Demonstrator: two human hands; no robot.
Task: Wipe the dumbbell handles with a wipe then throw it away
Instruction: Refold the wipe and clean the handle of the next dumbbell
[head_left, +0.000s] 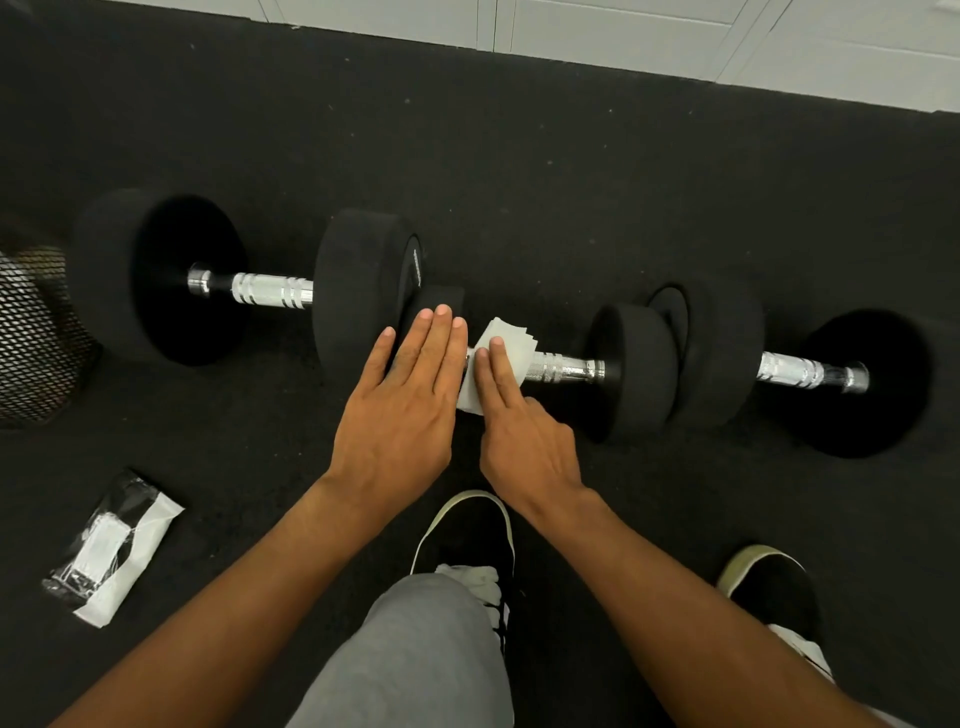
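Observation:
Three black dumbbells lie in a row on the floor. The big left one shows its chrome handle (270, 288), and so does the right one (795, 369). Between them lies a smaller dumbbell (634, 369). A white wipe (517, 343) is draped over the left part of its chrome handle (563, 368). My right hand (524, 441) presses the wipe onto the handle, two fingers lying on top and the thumb hidden below. My left hand (400, 415) rests flat, fingers straight, on that dumbbell's left head (441, 299).
A black mesh bin (31, 332) stands at the left edge. A wipe packet (114, 545) lies on the black rubber floor at the lower left. My grey-clad knee and black shoes (467, 535) are below my hands. A white wall (675, 31) runs along the top.

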